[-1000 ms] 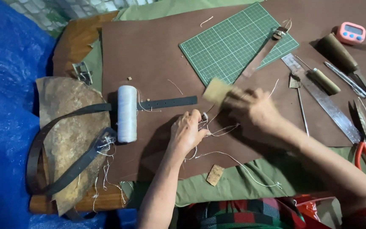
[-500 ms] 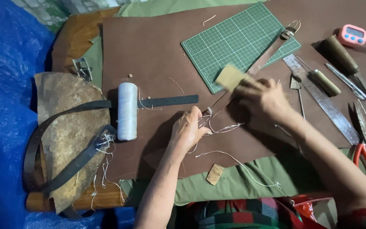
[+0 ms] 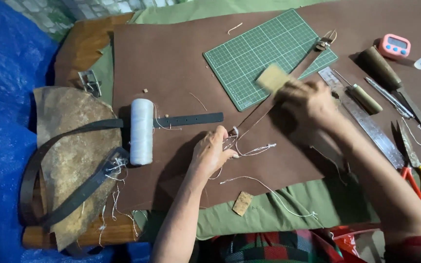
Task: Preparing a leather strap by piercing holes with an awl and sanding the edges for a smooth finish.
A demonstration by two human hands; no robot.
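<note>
My left hand (image 3: 210,153) pinches the near end of a long brown leather strap (image 3: 269,104); my right hand (image 3: 308,100) grips a tan block (image 3: 273,78) (blurred) at the green cutting mat's (image 3: 249,48) near edge, bare brown leather sheet (image 3: 171,63) left of it.

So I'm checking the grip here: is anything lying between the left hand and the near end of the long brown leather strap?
Nothing visible does. The left hand pinches the near end of the long brown leather strap directly, with only loose white thread trailing beside the fingers.
</note>
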